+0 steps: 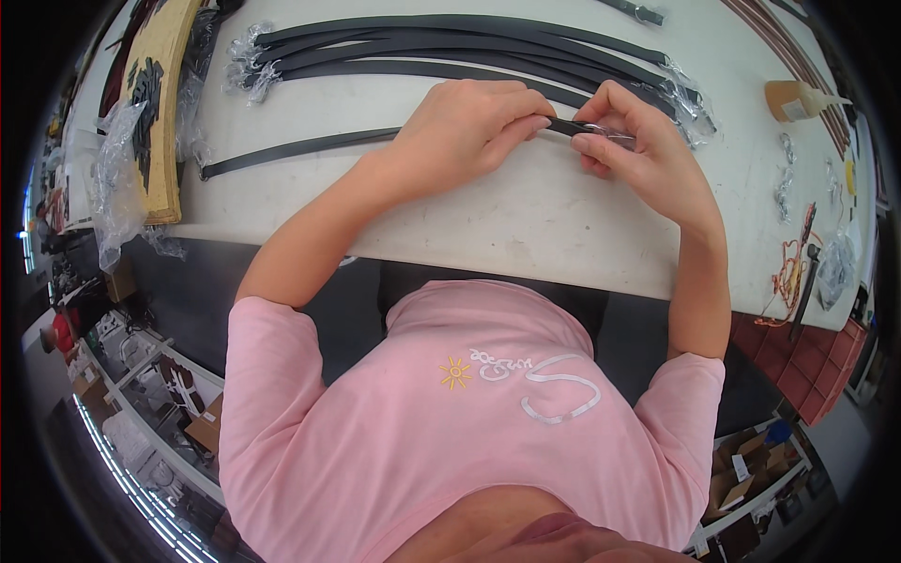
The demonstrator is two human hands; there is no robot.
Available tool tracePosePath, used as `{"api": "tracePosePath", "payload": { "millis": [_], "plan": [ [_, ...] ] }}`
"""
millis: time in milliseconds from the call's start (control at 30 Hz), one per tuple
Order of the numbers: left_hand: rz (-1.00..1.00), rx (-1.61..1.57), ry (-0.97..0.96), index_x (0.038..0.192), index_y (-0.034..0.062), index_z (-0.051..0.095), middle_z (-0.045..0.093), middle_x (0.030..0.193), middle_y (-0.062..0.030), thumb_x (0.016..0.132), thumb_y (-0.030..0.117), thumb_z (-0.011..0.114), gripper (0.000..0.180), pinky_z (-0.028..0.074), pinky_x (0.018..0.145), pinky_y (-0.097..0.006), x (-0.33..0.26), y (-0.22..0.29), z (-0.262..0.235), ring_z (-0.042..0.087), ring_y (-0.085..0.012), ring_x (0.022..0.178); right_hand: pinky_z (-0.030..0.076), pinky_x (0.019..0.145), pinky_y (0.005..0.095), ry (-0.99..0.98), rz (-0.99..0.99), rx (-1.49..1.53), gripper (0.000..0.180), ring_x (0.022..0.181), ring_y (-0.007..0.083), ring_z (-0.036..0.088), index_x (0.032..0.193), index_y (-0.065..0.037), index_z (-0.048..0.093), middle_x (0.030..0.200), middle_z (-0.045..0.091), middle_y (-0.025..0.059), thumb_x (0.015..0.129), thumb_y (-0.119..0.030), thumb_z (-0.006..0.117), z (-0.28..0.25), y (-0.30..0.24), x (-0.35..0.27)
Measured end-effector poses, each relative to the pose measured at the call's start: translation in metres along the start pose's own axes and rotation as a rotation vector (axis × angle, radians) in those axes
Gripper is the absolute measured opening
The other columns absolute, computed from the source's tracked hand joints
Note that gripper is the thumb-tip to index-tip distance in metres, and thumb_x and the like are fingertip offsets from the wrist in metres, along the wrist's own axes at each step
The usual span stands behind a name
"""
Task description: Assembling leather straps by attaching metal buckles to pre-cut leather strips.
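A long black strap (300,147) lies across the white table (526,216), running from the left toward my hands. My left hand (469,127) presses down on the strap and pinches it near its right end. My right hand (633,141) grips that same end, where a small shiny metal buckle (601,131) shows between the fingers. Both hands meet at the strap's end, fingertips almost touching. A bundle of several more black straps (450,47) in clear plastic lies just beyond my hands.
A flat tan board with black pieces (160,103) and crumpled clear plastic (117,188) sit at the table's left. At the right are a tan bottle (798,98), small metal parts (784,183) and orange cord (788,272). Shelves with boxes stand below.
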State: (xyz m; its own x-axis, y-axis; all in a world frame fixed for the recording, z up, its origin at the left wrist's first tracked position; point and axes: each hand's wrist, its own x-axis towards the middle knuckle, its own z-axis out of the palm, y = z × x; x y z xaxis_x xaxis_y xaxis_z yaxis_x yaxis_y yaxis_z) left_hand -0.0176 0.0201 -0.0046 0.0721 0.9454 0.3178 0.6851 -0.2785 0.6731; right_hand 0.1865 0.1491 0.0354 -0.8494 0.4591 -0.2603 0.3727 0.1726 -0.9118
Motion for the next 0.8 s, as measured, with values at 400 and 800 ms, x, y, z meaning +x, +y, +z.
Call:
{"api": "tracePosePath", "payload": {
  "millis": [400,800],
  "plan": [
    [-0.443,-0.626,-0.216,0.1,0.0025,0.068,0.063,0.082,0.0036,0.098,0.022,0.064,0.02,0.042,0.066,-0.021,0.005,0.008,-0.009,0.052,-0.0038,0.074,0.052,0.076,0.0274,0.036,-0.147,-0.042,0.017,0.081,0.012,0.063,0.101,-0.001,0.058,0.088,0.065,0.005,0.091,-0.009,0.07,0.005,-0.001,-0.002],
    [-0.598,-0.86,-0.278,0.1,0.0064,0.068,0.06,0.083,0.0054,0.094,0.027,0.069,0.022,0.035,0.061,-0.018,0.009,0.009,-0.015,0.049,0.0001,0.072,0.051,0.079,0.029,0.107,-0.287,-0.179,0.016,0.08,0.0157,0.063,0.101,-0.004,0.061,0.082,0.065,0.0045,0.089,-0.008,0.071,0.007,-0.001,-0.003]
  ]
}}
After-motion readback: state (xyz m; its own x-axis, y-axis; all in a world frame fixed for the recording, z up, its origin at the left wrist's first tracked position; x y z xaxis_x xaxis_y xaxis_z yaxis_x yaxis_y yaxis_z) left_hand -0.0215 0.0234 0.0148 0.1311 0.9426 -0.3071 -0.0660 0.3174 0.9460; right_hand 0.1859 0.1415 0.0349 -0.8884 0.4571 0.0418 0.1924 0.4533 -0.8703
